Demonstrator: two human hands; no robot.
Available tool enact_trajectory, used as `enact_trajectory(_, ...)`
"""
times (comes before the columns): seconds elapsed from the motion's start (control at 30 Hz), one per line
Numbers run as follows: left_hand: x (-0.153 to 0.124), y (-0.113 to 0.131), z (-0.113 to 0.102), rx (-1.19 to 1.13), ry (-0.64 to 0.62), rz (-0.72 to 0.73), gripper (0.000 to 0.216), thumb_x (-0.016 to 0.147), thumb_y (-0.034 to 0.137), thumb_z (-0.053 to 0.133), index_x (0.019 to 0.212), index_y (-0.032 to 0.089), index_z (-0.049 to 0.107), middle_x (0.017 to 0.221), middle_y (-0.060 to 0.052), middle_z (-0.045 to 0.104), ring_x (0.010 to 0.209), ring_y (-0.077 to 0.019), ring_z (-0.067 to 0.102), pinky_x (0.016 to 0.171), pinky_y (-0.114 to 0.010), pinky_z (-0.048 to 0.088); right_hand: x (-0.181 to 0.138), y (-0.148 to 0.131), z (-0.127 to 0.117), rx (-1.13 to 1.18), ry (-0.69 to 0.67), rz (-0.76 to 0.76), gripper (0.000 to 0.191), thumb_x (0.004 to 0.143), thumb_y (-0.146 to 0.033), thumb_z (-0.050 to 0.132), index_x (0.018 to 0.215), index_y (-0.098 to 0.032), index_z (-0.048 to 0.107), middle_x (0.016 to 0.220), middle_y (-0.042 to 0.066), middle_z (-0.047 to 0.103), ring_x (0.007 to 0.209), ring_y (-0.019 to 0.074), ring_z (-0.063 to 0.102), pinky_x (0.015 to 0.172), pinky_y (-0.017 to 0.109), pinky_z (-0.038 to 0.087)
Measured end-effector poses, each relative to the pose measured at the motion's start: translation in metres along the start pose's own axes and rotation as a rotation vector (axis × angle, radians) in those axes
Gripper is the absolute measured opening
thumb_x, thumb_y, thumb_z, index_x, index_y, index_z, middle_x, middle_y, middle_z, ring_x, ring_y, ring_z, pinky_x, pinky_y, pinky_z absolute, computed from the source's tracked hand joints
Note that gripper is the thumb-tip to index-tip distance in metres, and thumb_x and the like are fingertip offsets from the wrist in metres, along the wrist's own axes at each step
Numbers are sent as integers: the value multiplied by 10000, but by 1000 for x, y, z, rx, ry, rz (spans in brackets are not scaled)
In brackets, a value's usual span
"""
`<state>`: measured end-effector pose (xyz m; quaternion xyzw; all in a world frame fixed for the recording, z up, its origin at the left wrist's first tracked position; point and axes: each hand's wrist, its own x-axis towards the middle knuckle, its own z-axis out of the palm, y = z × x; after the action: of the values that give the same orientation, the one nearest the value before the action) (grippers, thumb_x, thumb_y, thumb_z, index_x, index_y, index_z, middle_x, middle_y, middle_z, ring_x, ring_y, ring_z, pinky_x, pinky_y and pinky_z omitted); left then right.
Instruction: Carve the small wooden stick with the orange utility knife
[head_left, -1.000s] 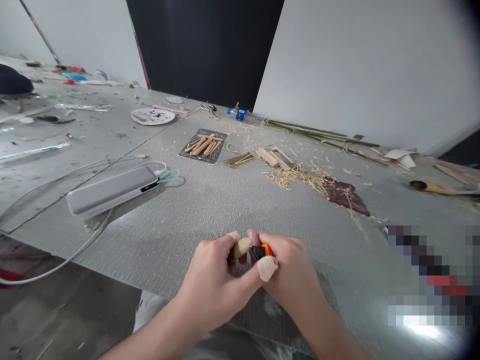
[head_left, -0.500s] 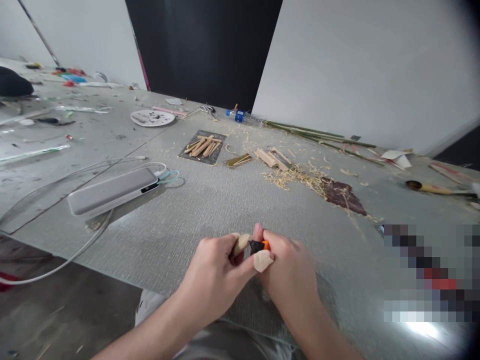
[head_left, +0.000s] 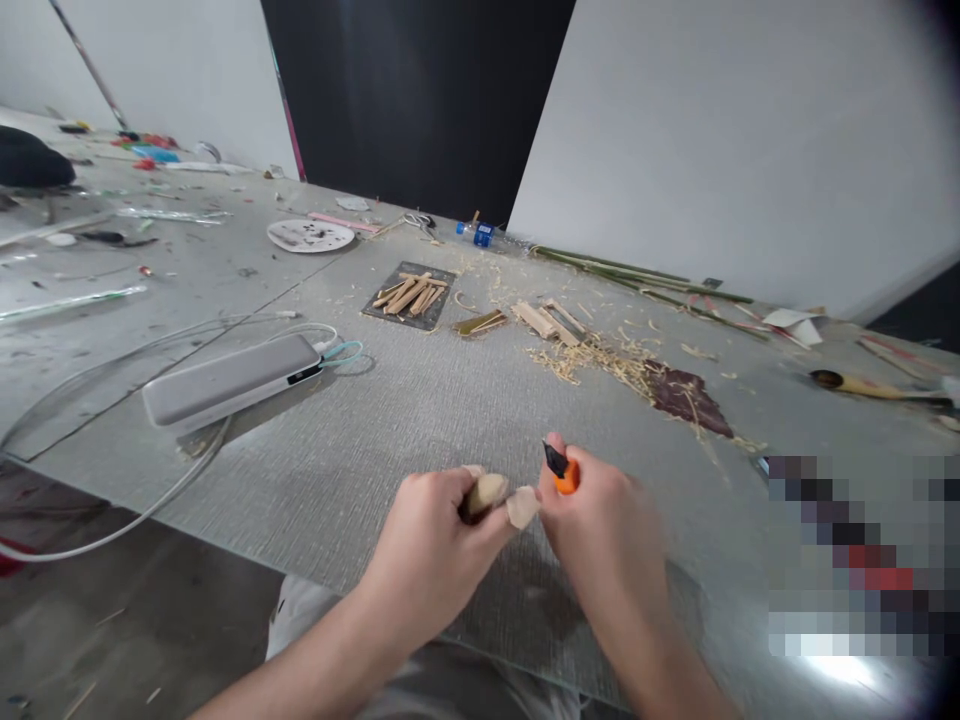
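Note:
My left hand (head_left: 439,535) is closed around a small pale piece, seemingly wood or bamboo (head_left: 489,493), with only its rounded end showing. Beige tape (head_left: 523,507) covers the tip of that thumb. To the right, my right hand (head_left: 600,510) grips an orange utility knife (head_left: 567,478), its short dark blade (head_left: 554,457) pointing up and left. A small gap separates the blade from the pale piece. The knife's lower handle is hidden in the palm. Both hands are above the near edge of the grey table (head_left: 420,420).
A power bank (head_left: 232,380) with cables lies left. Ahead are wooden sticks on a dark sheet (head_left: 405,318), wood shavings (head_left: 600,360) and a brown sheet (head_left: 686,398). Bamboo stalks (head_left: 600,265), a bottle (head_left: 476,235) and a white plate (head_left: 310,236) lie farther back.
My right hand and the knife have moved right, away from the pale piece, and the blade now tips upward. My left hand stays nearly in place, still holding the piece.

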<state>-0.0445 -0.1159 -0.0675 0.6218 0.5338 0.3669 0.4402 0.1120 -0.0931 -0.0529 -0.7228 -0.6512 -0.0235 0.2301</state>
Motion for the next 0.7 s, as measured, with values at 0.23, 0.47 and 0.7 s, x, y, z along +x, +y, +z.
enact_trajectory(0.23,0,3,-6,-52,14,106,379,961,367,563,685,208,356,606,74,332,557,-94,302,537,-259,235,9,2,-15,319,-144,-123,444,965,-451,492,621,-245,303,502,-51,352,481,112,284,480,281,228)
enact_trajectory(0.47,7,12,-12,-6,-31,162,330,984,338,537,711,204,409,625,70,389,581,-101,328,552,-259,264,37,15,-22,701,-404,-109,339,957,-464,557,750,-246,400,639,-52,420,575,126,410,544,277,352)
enact_trajectory(0.7,26,15,-10,106,33,131,361,984,343,522,680,201,390,581,77,370,547,-97,296,519,-265,225,38,26,-1,1038,-368,-77,292,959,-487,590,858,-251,449,712,-38,552,660,139,520,614,282,431)
